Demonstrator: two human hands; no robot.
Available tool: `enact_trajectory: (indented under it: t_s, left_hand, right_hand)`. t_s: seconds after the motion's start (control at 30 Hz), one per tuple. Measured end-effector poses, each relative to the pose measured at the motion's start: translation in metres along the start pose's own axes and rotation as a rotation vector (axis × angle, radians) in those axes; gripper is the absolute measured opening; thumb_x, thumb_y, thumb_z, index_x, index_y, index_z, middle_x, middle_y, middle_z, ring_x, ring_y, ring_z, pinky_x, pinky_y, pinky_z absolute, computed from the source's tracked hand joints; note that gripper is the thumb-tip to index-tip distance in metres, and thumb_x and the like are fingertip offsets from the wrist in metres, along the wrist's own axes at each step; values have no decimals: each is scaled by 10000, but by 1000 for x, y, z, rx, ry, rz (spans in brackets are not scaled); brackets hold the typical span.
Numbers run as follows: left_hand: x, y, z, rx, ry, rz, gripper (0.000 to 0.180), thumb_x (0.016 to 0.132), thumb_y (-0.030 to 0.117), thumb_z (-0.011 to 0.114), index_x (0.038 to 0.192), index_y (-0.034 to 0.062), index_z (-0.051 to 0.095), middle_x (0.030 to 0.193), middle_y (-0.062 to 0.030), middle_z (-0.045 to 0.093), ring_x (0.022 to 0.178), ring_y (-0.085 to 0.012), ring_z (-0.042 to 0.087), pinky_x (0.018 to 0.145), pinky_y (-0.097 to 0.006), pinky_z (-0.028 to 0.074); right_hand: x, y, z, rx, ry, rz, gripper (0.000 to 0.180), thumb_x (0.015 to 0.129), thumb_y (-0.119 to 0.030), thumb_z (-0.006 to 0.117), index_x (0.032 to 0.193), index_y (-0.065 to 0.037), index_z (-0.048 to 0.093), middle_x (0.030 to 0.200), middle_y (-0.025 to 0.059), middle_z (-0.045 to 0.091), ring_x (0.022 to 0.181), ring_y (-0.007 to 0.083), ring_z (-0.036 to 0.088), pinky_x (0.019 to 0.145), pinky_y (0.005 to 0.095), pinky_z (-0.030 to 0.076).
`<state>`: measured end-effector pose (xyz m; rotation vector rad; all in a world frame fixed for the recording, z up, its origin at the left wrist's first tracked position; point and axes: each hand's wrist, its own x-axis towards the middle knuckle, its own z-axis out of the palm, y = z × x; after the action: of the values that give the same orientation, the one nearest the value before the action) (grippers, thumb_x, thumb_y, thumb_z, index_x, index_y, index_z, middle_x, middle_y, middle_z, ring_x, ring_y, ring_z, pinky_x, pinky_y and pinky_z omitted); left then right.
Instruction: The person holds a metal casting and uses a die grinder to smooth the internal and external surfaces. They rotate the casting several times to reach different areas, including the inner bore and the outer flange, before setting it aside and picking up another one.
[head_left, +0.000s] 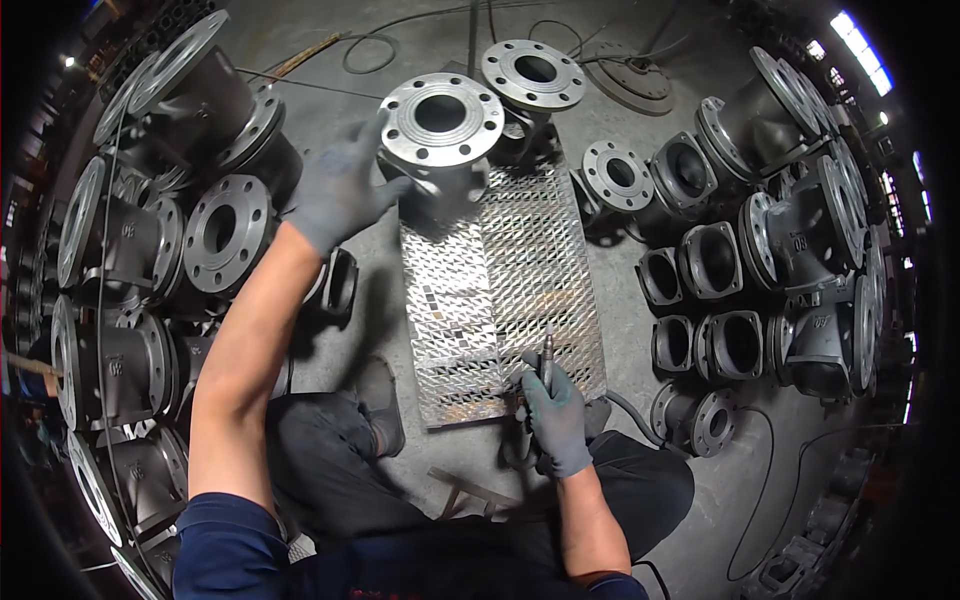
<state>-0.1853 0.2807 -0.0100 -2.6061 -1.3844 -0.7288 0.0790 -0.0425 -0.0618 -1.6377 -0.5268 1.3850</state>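
Note:
My gloved left hand point(345, 180) is beside a grey cast valve body point(445, 190) with a round drilled flange on top. Its thumb stands apart from its fingers, which are slightly blurred; I cannot tell whether they touch the casting. A second flanged valve body point(532, 75) is behind it to the right. Both are at the far end of a patterned metal bench top point(545, 250). My gloved right hand point(558, 425) is closed around a slim air grinder point(547, 365), its tip pointing up over the bench's near right part.
Stacked valve bodies point(130, 360) line the left side. More castings point(800, 240) are piled on the right, with square-flanged openings point(712, 258) facing me. A dark hose point(632, 415) curves beside my right knee. A round metal disc point(630, 80) lies at the back, near cables.

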Motion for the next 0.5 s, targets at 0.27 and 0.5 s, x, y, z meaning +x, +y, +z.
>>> enact_trajectory:
  t_s: [0.27,0.5]
  left_hand:
    - [98,37,91,203,-494,44,1023,889,251,789,1740,68,251,1154,-184,810,1090,-361,779,1100,-479,510]
    - [63,130,55,183,-725,-124,1095,806,342,831,1636,-99,268,1116,-236,819,1066,-391,804,919,-490,597]
  right_hand:
    - [-2,1,-28,-51,6,-55,375,1123,-168,662,1404,81,670,1081,6,715,919,35,579,811,213,482]
    - [-19,0,-52,73,4,26,370,1109,-147,676,1419,52,652,822,-35,649,603,5,496,516,223,359]
